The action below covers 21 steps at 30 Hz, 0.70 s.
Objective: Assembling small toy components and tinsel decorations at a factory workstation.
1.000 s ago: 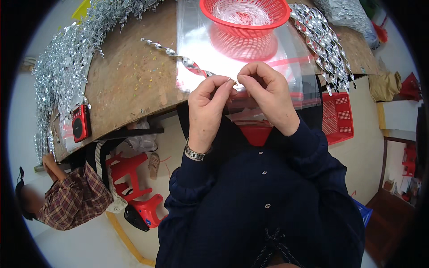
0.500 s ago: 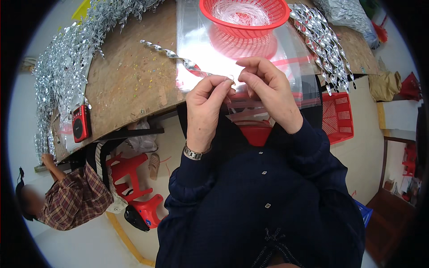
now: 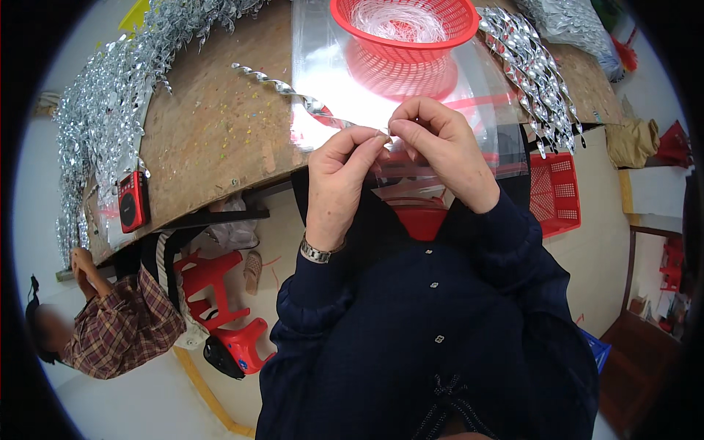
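Note:
A silver twisted foil strip (image 3: 282, 86) slants across the table to my fingers, over the clear plastic sheets. Its near end is between the thumb and forefinger of my left hand (image 3: 339, 176). My right hand (image 3: 449, 152) is closed in a pinch beside it, thumb against forefinger, and the fingertips of both hands nearly meet. What the right fingers hold is too fine to make out. Beyond my hands stands a red mesh basket (image 3: 411, 53) holding a coil of thin whitish thread (image 3: 400, 20).
More twisted silver strips (image 3: 529, 73) hang over the table edge at right. Silver garlands (image 3: 99, 125) and a red radio (image 3: 133, 202) are at left. A co-worker in a checked shirt (image 3: 121, 330) sits left, near red stools (image 3: 242, 345). A red crate (image 3: 555, 196) is below right.
My right fingertips have closed together and come up against the left ones. My left hand has shifted slightly right. The co-worker's hands have moved a little.

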Available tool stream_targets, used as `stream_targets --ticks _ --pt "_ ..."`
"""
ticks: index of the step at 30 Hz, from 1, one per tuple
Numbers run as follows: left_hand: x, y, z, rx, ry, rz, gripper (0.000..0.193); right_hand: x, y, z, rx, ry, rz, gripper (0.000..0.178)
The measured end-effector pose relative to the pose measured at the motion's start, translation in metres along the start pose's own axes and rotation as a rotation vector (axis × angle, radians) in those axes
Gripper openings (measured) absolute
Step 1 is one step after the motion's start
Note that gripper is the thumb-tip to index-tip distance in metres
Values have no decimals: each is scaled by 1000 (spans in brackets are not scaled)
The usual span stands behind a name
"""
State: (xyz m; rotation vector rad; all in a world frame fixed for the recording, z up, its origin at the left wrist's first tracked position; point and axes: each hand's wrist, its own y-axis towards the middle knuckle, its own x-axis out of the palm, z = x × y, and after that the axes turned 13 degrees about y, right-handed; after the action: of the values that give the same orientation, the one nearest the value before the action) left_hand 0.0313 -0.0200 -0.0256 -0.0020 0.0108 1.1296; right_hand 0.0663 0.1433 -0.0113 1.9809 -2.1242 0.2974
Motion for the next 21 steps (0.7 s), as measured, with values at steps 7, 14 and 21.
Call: stream_targets --ticks 7,14,21 --pt "-2 0 2 -19 -14 -41 13 1 1 -3 7 -13 -29 8" --pt "-3 0 3 -54 -6 -42 13 3 3 -3 -20 -27 -65 7" --pt "-2 0 4 -61 -14 -32 12 3 3 -3 -15 -18 -60 7"
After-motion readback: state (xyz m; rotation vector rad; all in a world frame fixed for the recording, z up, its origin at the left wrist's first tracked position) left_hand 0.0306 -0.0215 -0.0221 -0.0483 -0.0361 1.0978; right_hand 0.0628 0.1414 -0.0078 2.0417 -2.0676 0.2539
